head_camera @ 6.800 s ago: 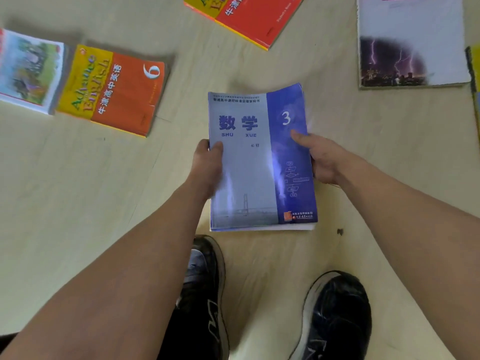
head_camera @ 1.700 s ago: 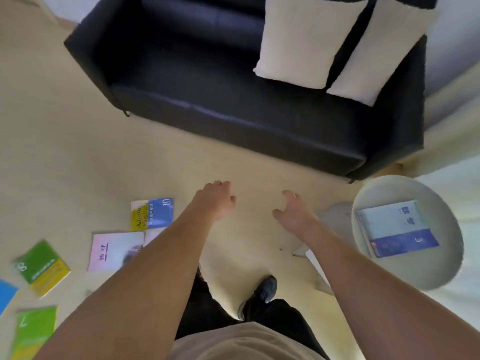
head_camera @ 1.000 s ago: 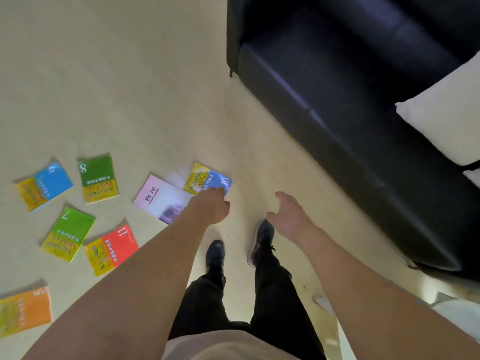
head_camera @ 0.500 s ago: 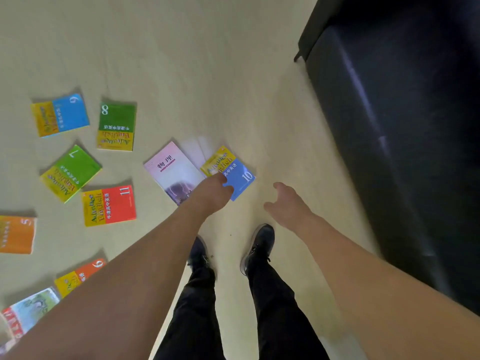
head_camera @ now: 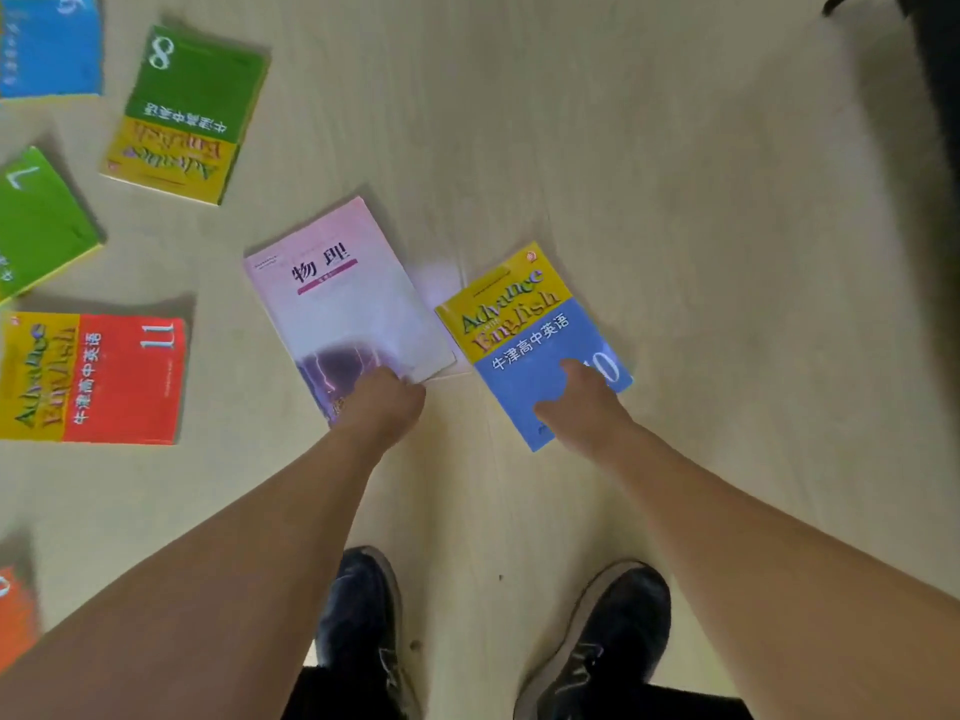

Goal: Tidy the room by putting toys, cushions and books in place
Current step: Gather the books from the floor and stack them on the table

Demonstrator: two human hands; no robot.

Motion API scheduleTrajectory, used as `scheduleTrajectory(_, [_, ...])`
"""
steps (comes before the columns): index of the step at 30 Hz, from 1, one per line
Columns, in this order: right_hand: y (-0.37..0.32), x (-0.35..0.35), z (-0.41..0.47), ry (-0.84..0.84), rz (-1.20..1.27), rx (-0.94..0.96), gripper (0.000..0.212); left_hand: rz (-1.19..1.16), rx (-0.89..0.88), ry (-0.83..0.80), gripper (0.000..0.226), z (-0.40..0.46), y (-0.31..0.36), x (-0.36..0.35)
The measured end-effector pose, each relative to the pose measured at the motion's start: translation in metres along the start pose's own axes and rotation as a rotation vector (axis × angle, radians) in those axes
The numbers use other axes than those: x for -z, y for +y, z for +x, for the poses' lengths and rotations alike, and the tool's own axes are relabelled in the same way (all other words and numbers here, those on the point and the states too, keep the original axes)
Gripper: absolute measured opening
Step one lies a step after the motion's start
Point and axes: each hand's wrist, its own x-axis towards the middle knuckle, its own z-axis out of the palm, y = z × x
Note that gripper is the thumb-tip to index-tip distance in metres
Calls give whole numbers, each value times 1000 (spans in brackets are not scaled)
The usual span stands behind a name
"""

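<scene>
A pink physics book (head_camera: 340, 296) lies flat on the wooden floor in front of my feet. My left hand (head_camera: 383, 405) rests on its near corner with the fingers curled over the edge. Just to its right lies a yellow and blue English book numbered 10 (head_camera: 519, 332). My right hand (head_camera: 584, 405) lies on that book's near end with thumb and fingers spread, holding nothing. Both books are flat on the floor.
More books lie to the left: a green 8 (head_camera: 187, 114), a green 7 (head_camera: 36, 226), a red 11 (head_camera: 98, 376), a blue one (head_camera: 49, 44), an orange one (head_camera: 15, 610). The black sofa's corner (head_camera: 940, 70) is at top right. My shoes (head_camera: 358, 631) stand below.
I have bent down closer to the floor. Both hands have come down from the air onto the pink book and the blue book numbered 10.
</scene>
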Motion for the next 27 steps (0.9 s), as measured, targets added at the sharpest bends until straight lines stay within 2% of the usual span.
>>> scheduleTrajectory(1, [7, -13, 26, 47, -21, 26, 43, -45, 21, 38, 46, 19, -6, -11])
scheduleTrajectory(3, [13, -28, 68, 151, -75, 50, 54, -72, 36, 117, 45, 48, -13, -29])
scheduleTrajectory(6, [16, -46, 116, 277, -120, 74, 74, 2, 44, 341, 48, 81, -27, -54])
scheduleTrajectory(8, [20, -58, 138, 352, -171, 122, 78, 3, 13, 492, 47, 97, -30, -66])
scheduleTrajectory(9, [23, -60, 141, 372, -212, 138, 79, -18, 21, 509, 48, 100, -28, -66])
scheduleTrajectory(12, [34, -61, 138, 383, -301, 143, 82, -158, 204, 516, 62, 98, -19, -56])
scheduleTrajectory(14, [35, -56, 140, 389, -286, 119, 90, -323, 407, 522, 94, 97, -19, -49])
scheduleTrajectory(16, [29, -50, 153, 351, -232, 34, 114, -448, 528, 477, 124, 103, -29, -50])
scheduleTrajectory(18, [18, -42, 163, 295, -170, -86, 139, -530, 546, 418, 136, 108, -37, -52])
scheduleTrajectory(20, [7, -35, 174, 267, -175, -161, 151, -540, 534, 388, 139, 112, -38, -51])
scheduleTrajectory(22, [-1, -29, 174, 283, -186, -175, 154, -484, 530, 403, 135, 109, -32, -45])
scheduleTrajectory(27, [-6, -27, 169, 292, -101, -204, 141, -394, 537, 382, 124, 104, -20, -30])
